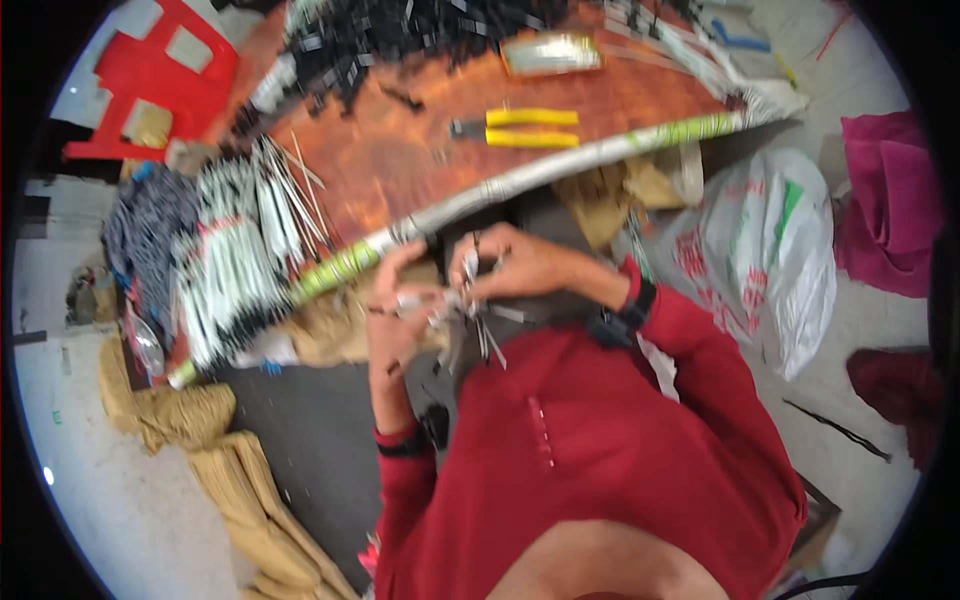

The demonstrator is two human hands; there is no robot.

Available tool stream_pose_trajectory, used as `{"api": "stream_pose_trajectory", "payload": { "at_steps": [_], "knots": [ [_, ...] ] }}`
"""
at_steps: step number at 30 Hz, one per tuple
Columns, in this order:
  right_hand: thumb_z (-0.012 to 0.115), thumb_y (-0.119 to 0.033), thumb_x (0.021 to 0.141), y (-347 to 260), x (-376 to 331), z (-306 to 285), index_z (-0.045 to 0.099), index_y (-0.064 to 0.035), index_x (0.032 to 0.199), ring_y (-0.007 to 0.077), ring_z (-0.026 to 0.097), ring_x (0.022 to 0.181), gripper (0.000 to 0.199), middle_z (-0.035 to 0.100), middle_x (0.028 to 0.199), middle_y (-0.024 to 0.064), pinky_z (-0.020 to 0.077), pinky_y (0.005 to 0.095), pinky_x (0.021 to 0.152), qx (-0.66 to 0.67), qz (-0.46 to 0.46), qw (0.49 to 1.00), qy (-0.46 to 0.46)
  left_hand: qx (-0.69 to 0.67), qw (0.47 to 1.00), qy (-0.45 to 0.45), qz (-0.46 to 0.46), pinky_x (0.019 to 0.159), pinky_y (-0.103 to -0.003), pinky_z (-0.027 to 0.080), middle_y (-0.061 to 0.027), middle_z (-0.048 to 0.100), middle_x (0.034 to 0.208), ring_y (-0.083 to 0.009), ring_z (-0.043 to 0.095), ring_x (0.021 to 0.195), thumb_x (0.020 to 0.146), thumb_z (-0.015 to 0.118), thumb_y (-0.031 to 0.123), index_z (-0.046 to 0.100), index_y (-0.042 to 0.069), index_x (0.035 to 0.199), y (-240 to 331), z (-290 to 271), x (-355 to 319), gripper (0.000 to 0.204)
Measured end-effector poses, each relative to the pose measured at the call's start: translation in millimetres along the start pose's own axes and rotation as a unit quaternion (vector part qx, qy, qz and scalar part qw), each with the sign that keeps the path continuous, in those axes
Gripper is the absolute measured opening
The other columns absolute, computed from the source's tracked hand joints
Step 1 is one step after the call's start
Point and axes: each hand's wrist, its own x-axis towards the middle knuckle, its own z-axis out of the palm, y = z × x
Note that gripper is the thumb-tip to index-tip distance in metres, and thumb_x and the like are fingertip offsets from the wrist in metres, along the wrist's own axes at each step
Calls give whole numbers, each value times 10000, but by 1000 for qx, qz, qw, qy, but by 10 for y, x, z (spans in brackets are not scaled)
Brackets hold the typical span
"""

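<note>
Thin grey metal-tipped wire pieces, gathered into a small loose bunch, sit between my two hands just below the near edge of the counter, in front of my red sweater. My left hand has its fingers curled closed around the left side of the bunch, with the thumb pressing on top. My right hand has its fingers pinched shut on the upper ends of the same bunch; several loose ends hang down below both hands and splay outward. Exactly how many pieces each hand grips cannot be told, since the bunch is small and blurred. My right wrist carries a black wristband, and a dark band sits at my left cuff. On the reddish-brown wooden counter, a pair of yellow-handled pliers lies well apart from my hands, toward the far side. A heap of small black parts covers the far end of the counter, with a flat silvery packet just beside it. A large bundle of white and black sticks lies on the left part of the counter, overhanging its edge. A white plastic bag with red and green print stands on the floor to my right, near a magenta cloth. A red plastic stool stands beyond the counter on the left.
</note>
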Motion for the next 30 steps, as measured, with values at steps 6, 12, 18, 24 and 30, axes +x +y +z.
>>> {"api": "stream_pose_trajectory", "payload": {
  "at_steps": [6, 12, 18, 24, 30],
  "knots": [
    [752, -117, 823, -30, -51, 49, 703, -57, 963, 85, 583, 836, 160, 647, 835, 12, 477, 286, 785, 55, 18, 998, 7, -86, 996, 14, -24, 973, -350, 479, -115, 612, 1300, -241, 597, 1180, 751, 754, -1, 772, 29, 950, 128, 140, -126, 203],
    [732, -51, 860, -84, -55, 31, 666, -11, 956, 119, 617, 880, 124, 649, 933, 34, 505, 293, 804, -2, 26, 1000, -10, -146, 979, -10, -140, 875, -346, 507, -88, 653, 1065, -212, 627, 1007, 842, 711, 76, 702, -2, 956, -37, 151, -269, 138],
    [749, -144, 881, -125, 15, -19, 671, -59, 996, 208, 636, 956, 163, 654, 979, 77, 499, 354, 867, -42, -63, 996, -36, -138, 989, -43, -31, 853, -370, 495, -89, 662, 969, -224, 622, 937, 887, 702, 227, 670, 30, 933, -53, 113, -209, 205],
    [727, -175, 879, -110, -46, -74, 664, -68, 1013, 206, 631, 878, 182, 642, 928, 81, 492, 343, 804, -66, -44, 995, -56, -160, 976, -120, -83, 855, -327, 486, -73, 659, 993, -182, 620, 938, 871, 740, 132, 697, 18, 917, 8, 57, -105, 131],
    [719, -179, 873, -27, 58, -178, 659, -51, 1019, 190, 639, 889, 203, 656, 933, 87, 492, 337, 788, -44, -17, 996, -75, -192, 971, -118, -86, 844, -298, 474, -68, 643, 1021, -163, 609, 948, 892, 711, 94, 688, 1, 955, -97, 93, -13, 115]
  ]
}}
